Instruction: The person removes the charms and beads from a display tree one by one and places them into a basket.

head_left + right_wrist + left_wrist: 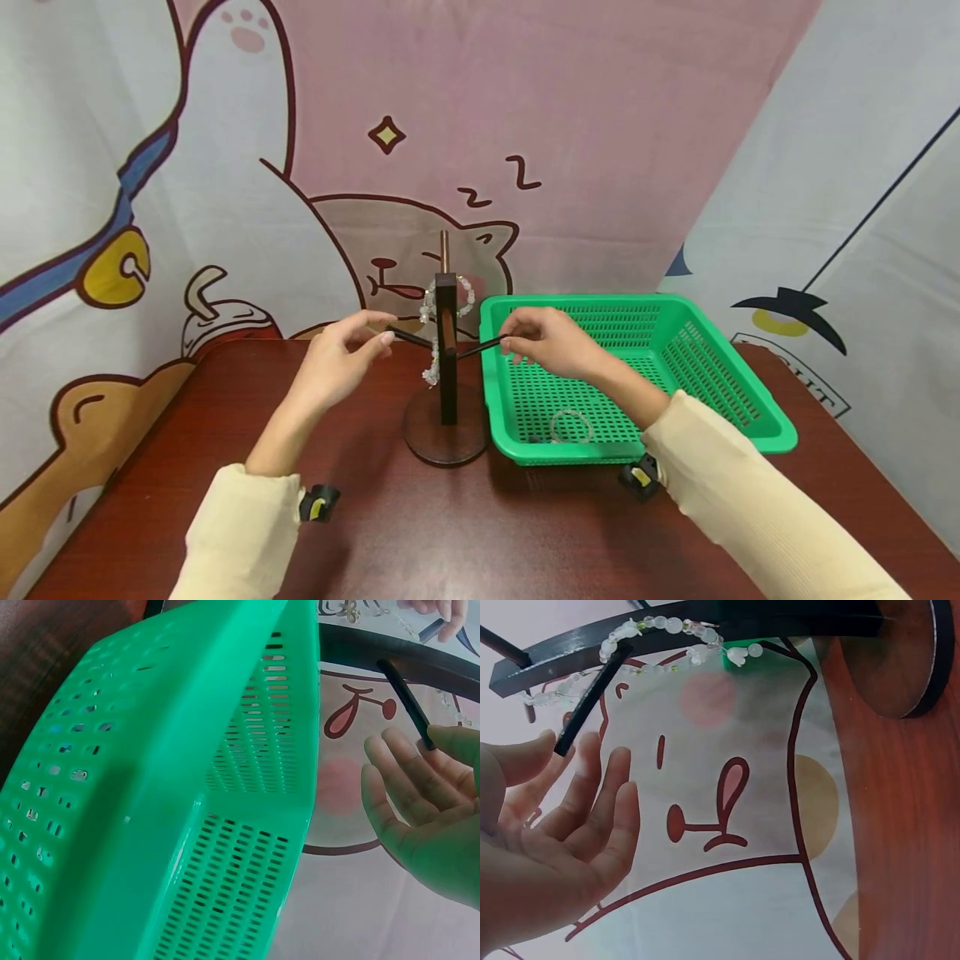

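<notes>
A dark wooden stand (447,383) rises from a round base (442,457), with thin pegs sticking out on both sides. My left hand (341,358) pinches the end of the left front peg (591,703) between thumb and fingers. On the other side, my right hand (551,342) pinches the tip of the right front peg (406,705). A clear and white beaded bracelet (673,625) hangs on the left front peg, close to the post. Farther back, pale beaded strands (468,292) hang on both sides of the post.
A green plastic basket (570,454) stands right of the stand, under my right forearm. In it lie a clear bracelet (573,411) and a small dark item (534,438) too small to make out. Behind the reddish-brown table (420,533) hangs a cartoon-printed cloth (600,125).
</notes>
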Available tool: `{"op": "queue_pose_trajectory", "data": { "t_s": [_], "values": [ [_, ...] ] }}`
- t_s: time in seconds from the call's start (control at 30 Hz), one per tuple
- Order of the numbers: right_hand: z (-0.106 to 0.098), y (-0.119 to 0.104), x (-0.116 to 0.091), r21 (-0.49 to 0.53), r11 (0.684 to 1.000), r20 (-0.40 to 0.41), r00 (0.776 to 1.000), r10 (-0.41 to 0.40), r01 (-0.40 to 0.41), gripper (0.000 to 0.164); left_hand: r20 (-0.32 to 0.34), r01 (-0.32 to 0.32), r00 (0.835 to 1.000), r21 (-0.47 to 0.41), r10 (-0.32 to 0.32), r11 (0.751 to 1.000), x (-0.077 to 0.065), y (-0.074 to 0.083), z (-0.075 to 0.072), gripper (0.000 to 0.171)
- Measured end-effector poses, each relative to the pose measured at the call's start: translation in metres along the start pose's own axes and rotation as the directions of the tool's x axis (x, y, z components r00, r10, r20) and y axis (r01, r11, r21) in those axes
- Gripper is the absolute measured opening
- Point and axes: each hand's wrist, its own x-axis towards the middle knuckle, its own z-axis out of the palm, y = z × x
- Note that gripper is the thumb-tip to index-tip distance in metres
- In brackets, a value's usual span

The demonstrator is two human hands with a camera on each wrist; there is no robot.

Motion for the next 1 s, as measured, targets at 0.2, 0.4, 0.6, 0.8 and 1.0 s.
{"op": "queue_pose_trajectory", "data": {
  "t_s": [0.2, 0.4, 0.6, 0.8, 1.0],
  "values": [
    [0.000, 0.001, 0.000, 0.004, 1.000, -0.001, 1.000, -0.001, 0.001, 0.012, -0.070, -0.049, 0.996, 0.004, 0.050, 0.999, -0.010, 0.015, -0.002, 0.022],
    [-0.001, 0.002, 0.000, 0.016, 1.000, 0.001, 1.000, -0.005, 0.005, 0.012, -0.049, -0.133, 0.990, -0.035, 0.131, 0.990, -0.022, 0.040, 0.003, 0.020],
    [0.000, 0.003, 0.001, 0.021, 1.000, -0.003, 1.000, -0.006, 0.006, 0.011, -0.017, -0.158, 0.987, -0.130, 0.157, 0.979, -0.030, 0.060, 0.012, 0.019],
    [0.000, 0.004, 0.001, 0.022, 1.000, -0.002, 1.000, -0.006, 0.006, 0.008, -0.069, -0.164, 0.985, -0.135, 0.156, 0.977, -0.032, 0.070, 0.019, 0.022],
    [-0.001, 0.003, 0.000, 0.022, 1.000, 0.010, 1.000, -0.019, 0.019, 0.008, -0.130, -0.211, 0.971, -0.069, 0.200, 0.975, -0.031, 0.075, 0.022, 0.020]
  ]
}}
